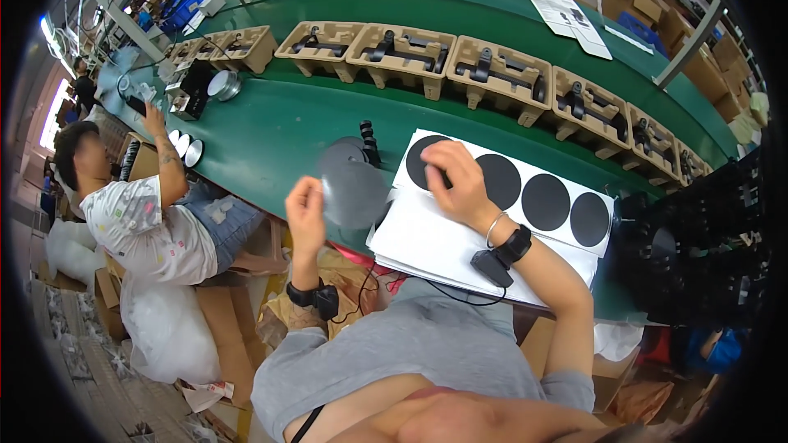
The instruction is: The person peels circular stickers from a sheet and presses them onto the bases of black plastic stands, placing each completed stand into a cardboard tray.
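My left hand pinches the edge of a grey round disc and holds it up over the near edge of the green table. My right hand rests with bent fingers on a white sheet that carries a row of black round stickers, its fingertips on the leftmost black circle. The sheet tops a stack of similar sheets. A small black ribbed part stands just behind the disc.
A row of tan moulded pulp trays with black parts runs along the table's middle. Another person sits to my left, working with round metal pieces. Black parts are piled at the right. White papers lie far back.
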### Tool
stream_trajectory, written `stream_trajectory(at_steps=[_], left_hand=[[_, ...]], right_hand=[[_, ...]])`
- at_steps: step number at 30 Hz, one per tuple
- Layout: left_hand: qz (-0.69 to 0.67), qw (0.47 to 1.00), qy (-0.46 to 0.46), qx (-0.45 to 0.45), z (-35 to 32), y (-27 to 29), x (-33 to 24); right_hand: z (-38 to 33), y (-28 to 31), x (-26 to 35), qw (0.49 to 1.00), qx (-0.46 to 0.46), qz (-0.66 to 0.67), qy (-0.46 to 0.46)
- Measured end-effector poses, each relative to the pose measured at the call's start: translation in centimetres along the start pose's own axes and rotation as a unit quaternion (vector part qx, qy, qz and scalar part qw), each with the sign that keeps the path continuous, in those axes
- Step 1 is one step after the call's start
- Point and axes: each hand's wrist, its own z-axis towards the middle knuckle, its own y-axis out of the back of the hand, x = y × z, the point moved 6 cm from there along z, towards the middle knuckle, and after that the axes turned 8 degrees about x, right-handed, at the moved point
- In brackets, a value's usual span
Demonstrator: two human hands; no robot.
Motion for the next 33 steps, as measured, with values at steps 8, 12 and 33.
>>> stream_trajectory(at_steps=[8, 12, 33], left_hand=[[-0.288, 0.956, 0.05, 0.01, 0.6, -1.0, 1.3], [-0.336, 0.933, 0.051, 0.118, 1.0, -1.4, -0.1], [-0.374, 0.924, -0.051, 0.053, 8.2, 2.8, 1.3]], right_hand=[[0.0, -4.0, 5.4, 0.965, 0.139, -0.036, 0.22], [-0.3, -3.6, 4.4, 0.971, 0.109, -0.045, 0.207], [3.6, -1.4, 0.5, 0.865, -0.12, 0.4, -0.279]])
